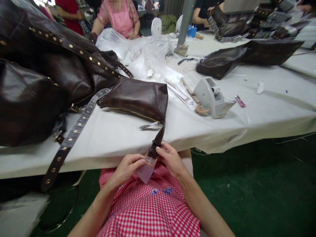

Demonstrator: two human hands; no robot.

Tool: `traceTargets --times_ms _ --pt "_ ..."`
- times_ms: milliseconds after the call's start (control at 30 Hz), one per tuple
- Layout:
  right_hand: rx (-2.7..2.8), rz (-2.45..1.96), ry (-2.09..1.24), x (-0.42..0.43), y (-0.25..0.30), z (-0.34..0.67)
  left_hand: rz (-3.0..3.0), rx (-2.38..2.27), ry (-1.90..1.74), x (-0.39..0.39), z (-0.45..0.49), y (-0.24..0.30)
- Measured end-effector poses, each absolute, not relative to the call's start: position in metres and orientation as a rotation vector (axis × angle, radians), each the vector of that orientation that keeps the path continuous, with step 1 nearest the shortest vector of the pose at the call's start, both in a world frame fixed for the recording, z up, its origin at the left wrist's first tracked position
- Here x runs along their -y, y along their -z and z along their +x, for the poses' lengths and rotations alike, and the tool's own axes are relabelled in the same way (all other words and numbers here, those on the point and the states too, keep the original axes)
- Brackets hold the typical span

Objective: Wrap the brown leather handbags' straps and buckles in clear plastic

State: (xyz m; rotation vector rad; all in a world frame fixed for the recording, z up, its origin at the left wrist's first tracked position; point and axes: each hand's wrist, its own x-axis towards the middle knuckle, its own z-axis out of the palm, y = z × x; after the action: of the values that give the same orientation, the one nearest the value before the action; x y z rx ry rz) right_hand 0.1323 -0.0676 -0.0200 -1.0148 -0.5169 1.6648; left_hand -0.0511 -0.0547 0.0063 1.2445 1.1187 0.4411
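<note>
Bag (pixel 135 97) | contents hidden | left hand (pixel 130 165): plastic (pixel 145 173) | right hand (pixel 172 160): strap (pixel 160 133)

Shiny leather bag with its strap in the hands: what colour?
The shiny leather bag is dark brown; see the head view.

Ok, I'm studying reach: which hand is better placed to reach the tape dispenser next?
Probably the right hand, though holding the strap: it's nearer the tape dispenser. The left hand, pinching plastic film, is farther.
</note>
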Motion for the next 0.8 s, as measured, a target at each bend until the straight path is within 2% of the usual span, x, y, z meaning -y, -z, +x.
traceTargets --times_ms 600,800 --pt "0.402 -1.031 -1.755 0.069 0.027 0.139 1.309 -1.189 -0.484 0.062 -0.045 -0.011" --pt "0.442 -1.096 -1.691 0.070 0.023 0.136 1.320 -1.211 -0.546 0.066 -0.042 -0.005"
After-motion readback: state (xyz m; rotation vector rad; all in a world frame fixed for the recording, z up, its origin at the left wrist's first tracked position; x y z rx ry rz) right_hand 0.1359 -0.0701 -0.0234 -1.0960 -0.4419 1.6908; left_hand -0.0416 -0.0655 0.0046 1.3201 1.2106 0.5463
